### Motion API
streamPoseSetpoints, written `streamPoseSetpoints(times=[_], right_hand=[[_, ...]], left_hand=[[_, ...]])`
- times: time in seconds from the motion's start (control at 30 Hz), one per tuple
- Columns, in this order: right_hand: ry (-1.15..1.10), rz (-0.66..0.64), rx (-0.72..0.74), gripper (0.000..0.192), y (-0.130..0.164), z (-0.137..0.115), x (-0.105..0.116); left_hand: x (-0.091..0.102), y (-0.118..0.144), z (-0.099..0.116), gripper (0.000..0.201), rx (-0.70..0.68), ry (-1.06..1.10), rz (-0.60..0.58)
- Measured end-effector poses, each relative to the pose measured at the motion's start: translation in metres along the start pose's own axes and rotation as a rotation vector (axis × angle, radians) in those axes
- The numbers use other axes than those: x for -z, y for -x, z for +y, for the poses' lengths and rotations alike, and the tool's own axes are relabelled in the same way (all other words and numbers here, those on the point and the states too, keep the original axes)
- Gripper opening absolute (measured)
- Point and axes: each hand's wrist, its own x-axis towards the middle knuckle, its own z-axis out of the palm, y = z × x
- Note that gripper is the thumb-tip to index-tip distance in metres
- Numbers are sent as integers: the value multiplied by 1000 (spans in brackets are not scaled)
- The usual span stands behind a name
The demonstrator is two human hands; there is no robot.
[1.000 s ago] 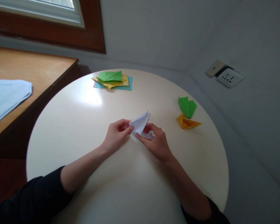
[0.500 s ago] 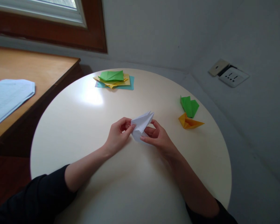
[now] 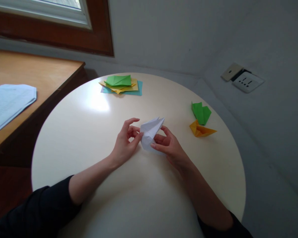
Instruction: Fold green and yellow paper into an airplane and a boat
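A sheet of white paper, folded into an origami piece (image 3: 151,130) with pointed flaps at its upper right, is held up over the middle of the round table. My left hand (image 3: 126,138) pinches its left edge between thumb and fingers, with the index finger lifted off and bent above. On the other side, my right hand (image 3: 169,145) grips the paper's right side, thumb in front and fingers partly hidden behind it. To the right lie a green folded paper (image 3: 201,113) and an orange paper boat-like piece (image 3: 201,129), touching or nearly so.
The white round table (image 3: 89,205) fills the middle. At its far edge lies a stack of coloured papers (image 3: 121,86), green on top. A wooden desk (image 3: 47,71) with white printed sheets (image 3: 11,104) stands left. A wall socket (image 3: 247,82) is at right.
My left index finger has lifted away from the white paper, while thumb and another finger stay at its edge. The paper has shifted very slightly right.
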Motion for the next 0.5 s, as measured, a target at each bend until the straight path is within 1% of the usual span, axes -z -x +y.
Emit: streamPoseSetpoints(times=[0.1, 0.17, 0.23, 0.4, 0.5], right_hand=[[-10, 56, 25, 65, 0, -1, -1], [-15, 64, 45, 65, 0, -2, -2], [-21, 50, 54, 64, 1, -3, -3], [-24, 18, 55, 64, 3, -4, -4], [-49, 7, 50, 67, 2, -3, -3]], left_hand=[[2, 2, 1, 20, -116, -134, -64], [3, 2, 2, 15, -183, -216, -80], [3, 2, 3, 16, -208, -246, -85], [3, 2, 4, 20, -220, -275, -87], [3, 1, 3, 23, -241, -315, -95]])
